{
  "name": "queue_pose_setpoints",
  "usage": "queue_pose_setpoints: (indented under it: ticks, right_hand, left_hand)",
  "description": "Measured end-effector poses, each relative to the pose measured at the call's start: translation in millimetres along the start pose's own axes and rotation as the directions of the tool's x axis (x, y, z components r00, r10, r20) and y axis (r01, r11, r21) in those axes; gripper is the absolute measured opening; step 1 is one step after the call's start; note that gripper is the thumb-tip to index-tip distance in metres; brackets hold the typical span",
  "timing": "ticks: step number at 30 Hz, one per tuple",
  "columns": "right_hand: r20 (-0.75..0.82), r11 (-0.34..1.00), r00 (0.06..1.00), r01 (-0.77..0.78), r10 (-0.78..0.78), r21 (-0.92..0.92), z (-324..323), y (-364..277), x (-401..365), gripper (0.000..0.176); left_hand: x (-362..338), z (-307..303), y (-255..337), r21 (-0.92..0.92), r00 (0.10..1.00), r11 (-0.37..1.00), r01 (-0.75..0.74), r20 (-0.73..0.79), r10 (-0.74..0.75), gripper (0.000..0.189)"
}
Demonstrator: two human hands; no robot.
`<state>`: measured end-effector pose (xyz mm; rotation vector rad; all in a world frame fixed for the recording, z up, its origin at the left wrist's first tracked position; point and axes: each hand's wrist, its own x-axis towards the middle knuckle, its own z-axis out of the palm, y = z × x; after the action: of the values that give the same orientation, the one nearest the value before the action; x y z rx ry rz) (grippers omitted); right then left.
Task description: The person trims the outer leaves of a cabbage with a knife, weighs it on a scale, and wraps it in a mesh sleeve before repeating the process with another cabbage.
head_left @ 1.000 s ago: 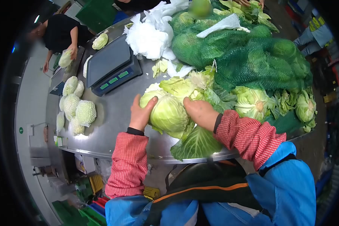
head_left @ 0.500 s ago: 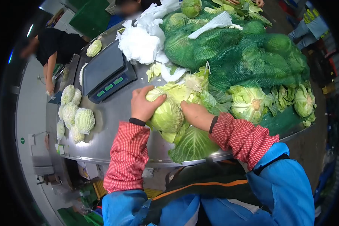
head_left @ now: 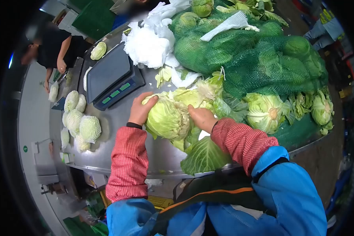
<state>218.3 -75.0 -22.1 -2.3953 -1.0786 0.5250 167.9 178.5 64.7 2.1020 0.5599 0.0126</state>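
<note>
A pale green cabbage [head_left: 167, 118] rests on the metal table in front of me. My left hand [head_left: 142, 110] grips its left side, thumb on top. At its right edge, near the brownish, ragged leaf ends, is my right hand [head_left: 202, 118], with its fingers curled closed; what they hold is hidden. Below the right wrist shows a small white patch [head_left: 203, 134] that I cannot identify. A broad loose cabbage leaf [head_left: 206, 155] lies beneath that hand at the table's edge. More loose leaves [head_left: 196, 95] are heaped just behind the cabbage.
A digital scale [head_left: 110, 76] stands behind left, with net-wrapped cabbages [head_left: 89, 129] nearer me. White foam nets [head_left: 149, 45] are piled at the back. Green mesh sacks of cabbages [head_left: 255, 59] fill the right, with a bare cabbage [head_left: 265, 112] before them. A co-worker [head_left: 59, 49] stands far left.
The cabbage has turned and shifted slightly left with my left hand, showing more of its ragged edge. A white patch now shows under my right wrist. The far-left co-worker has raised an arm.
</note>
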Motion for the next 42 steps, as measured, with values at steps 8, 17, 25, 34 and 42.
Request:
queue_pose_setpoints:
  ticks: [8,17,25,34,42]
  right_hand:
    - [0.529,0.982,0.844,-0.012,-0.092,0.19,-73.2,7.8,44.7,0.02]
    - [0.689,0.833,0.721,-0.335,-0.074,0.44,-84.8,19.2,11.1,0.018]
    - [-0.081,0.954,0.996,0.002,0.023,0.3,-79.7,-39.7,-98.5,0.045]
    - [-0.502,0.964,0.823,0.234,-0.266,-0.128,-42.9,-75.7,12.8,0.039]
    - [-0.185,0.98,0.963,-0.197,0.197,0.019,-29.0,-22.9,98.2,0.043]
  left_hand:
    - [-25.6,-26.5,-35.4,-0.194,0.99,0.974,-0.121,0.055,0.133,0.05]
    - [-88.8,-28.9,-49.0,-0.175,0.948,0.931,-0.32,-0.062,0.313,0.086]
    - [-99.2,-27.5,-64.0,-0.276,0.972,0.934,-0.229,-0.117,0.203,0.086]
    - [-110.1,-10.7,-18.9,0.037,0.919,0.926,-0.376,-0.112,0.377,0.088]
    - [-164.7,15.2,-8.9,0.299,0.783,0.771,-0.562,-0.108,0.612,0.087]
